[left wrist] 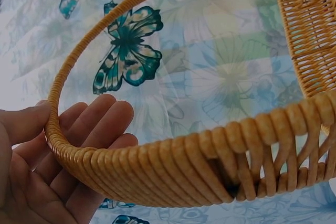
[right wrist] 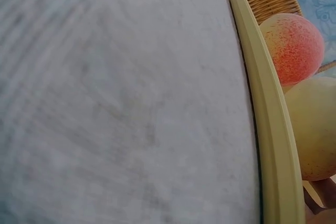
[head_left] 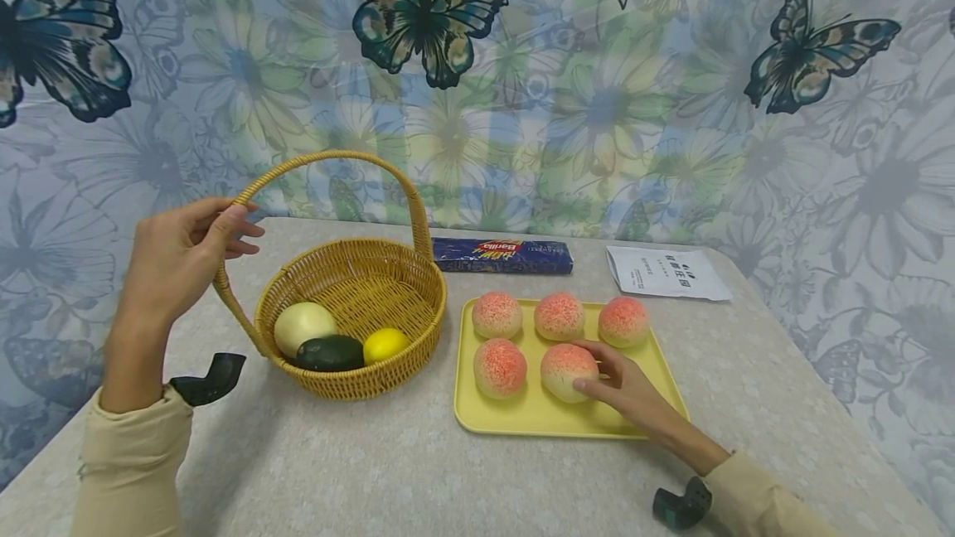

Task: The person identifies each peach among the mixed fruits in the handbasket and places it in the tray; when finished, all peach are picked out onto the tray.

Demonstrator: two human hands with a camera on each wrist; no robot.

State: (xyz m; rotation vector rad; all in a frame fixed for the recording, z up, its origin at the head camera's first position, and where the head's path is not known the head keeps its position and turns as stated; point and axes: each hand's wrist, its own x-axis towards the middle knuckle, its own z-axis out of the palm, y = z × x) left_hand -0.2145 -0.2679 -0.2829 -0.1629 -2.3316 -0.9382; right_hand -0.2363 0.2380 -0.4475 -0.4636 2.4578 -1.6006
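My left hand [head_left: 227, 226] is raised at the left and holds the arched handle [head_left: 336, 157] of a wicker basket [head_left: 440, 305]. In the left wrist view the handle [left wrist: 157, 171] runs between my thumb and fingers [left wrist: 100, 124]. Inside the basket lie a pale round fruit [head_left: 302, 326], a dark avocado [head_left: 331, 352] and a lemon [head_left: 384, 344]. A yellow tray [head_left: 537, 417] holds several peaches. My right hand [head_left: 589, 367] grips the front right peach [head_left: 563, 371], thumb low and forefinger on top. The right wrist view shows the tray rim [right wrist: 262, 119] and this peach [right wrist: 315, 129].
A dark blue pasta box [head_left: 501, 255] lies behind the tray, a white printed sheet [head_left: 666, 273] to its right. The grey table ends close to my body and at the right. A butterfly-print curtain hangs behind.
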